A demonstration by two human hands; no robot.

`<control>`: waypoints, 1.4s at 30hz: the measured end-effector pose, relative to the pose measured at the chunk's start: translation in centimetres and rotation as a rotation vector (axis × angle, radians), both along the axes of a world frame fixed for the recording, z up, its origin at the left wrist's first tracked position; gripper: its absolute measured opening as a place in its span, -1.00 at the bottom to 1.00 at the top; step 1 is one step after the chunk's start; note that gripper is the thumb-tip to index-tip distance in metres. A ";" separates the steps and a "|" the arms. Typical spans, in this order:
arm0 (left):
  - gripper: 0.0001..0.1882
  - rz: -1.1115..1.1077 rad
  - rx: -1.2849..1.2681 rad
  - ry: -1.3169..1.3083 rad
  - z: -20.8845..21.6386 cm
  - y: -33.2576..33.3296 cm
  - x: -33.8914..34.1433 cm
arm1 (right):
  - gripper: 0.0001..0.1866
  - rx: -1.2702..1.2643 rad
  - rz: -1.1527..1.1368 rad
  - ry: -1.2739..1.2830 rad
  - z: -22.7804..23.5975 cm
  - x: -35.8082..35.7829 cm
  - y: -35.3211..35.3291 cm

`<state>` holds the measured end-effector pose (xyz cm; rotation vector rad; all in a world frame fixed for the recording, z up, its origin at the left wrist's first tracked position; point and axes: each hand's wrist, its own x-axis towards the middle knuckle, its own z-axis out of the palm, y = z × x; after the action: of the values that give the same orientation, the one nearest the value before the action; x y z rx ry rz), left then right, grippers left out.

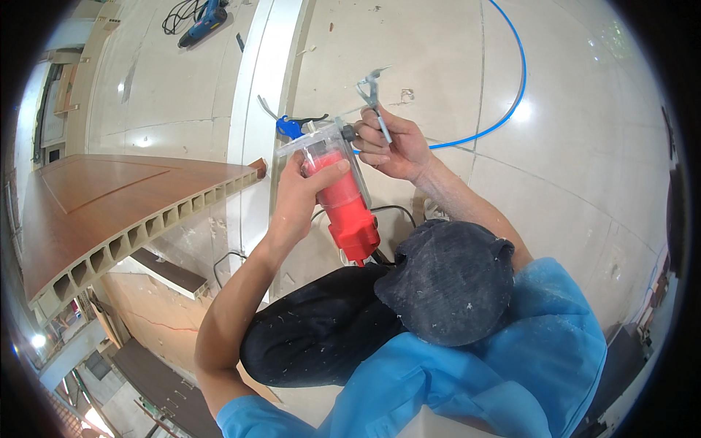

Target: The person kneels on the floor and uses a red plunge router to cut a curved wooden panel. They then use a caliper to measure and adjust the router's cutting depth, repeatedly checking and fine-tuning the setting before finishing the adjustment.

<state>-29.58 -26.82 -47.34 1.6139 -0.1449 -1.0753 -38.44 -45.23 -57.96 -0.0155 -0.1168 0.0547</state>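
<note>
Two hands: we see both meeting at one power tool, held in the air above the pale tiled floor (577,182).
Left hand (303,201): we see it wrapped around the red trim router (343,204), thumb lying across the red body just below the clear base, fingers behind and out of sight.
Right hand (394,146): we see it closed in a loose fist around the shank of a metal wrench (374,95), whose open head points up and away from us.
Router position: it lies between the two hands, tilted, with its clear plastic base (321,142) at the far end and its red cap nearest the knees.
Router to right hand: the hand sits just beside the clear base, on its right, touching or nearly touching; we cannot tell which.
Power cord: a black cord (391,212) leaves the router's near end and loops over the floor.
Blue clamp (292,128): it sits just beyond the clear base, on the white board (255,109).
Door panel (124,212): a brown hollow-core slab lies to the left, well apart from both hands.
Blue hose (511,87): it curves across the floor beyond the right hand.
Blue drill (204,22): it rests far off at the upper left.
Lower field: we note dark trousers (321,328) and a blue shirt (511,365).
</note>
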 end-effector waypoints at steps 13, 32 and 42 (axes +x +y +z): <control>-0.31 0.032 0.015 -0.130 -0.6 -0.4 -0.8 | -0.63 0.094 0.003 -0.080 -1.8 -0.5 0.3; -0.42 -0.103 0.050 -0.500 -1.8 -0.4 -1.5 | -0.72 -0.354 -0.026 0.220 -2.1 -0.9 0.7; -0.47 -0.115 -0.021 -0.331 -0.6 -0.7 -2.6 | -0.70 -0.506 -0.169 0.105 -2.0 -0.7 1.1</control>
<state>-32.15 -27.52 -47.96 1.7721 -0.4721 -0.8814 -39.15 -44.13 -59.93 -0.5272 0.0061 -0.0845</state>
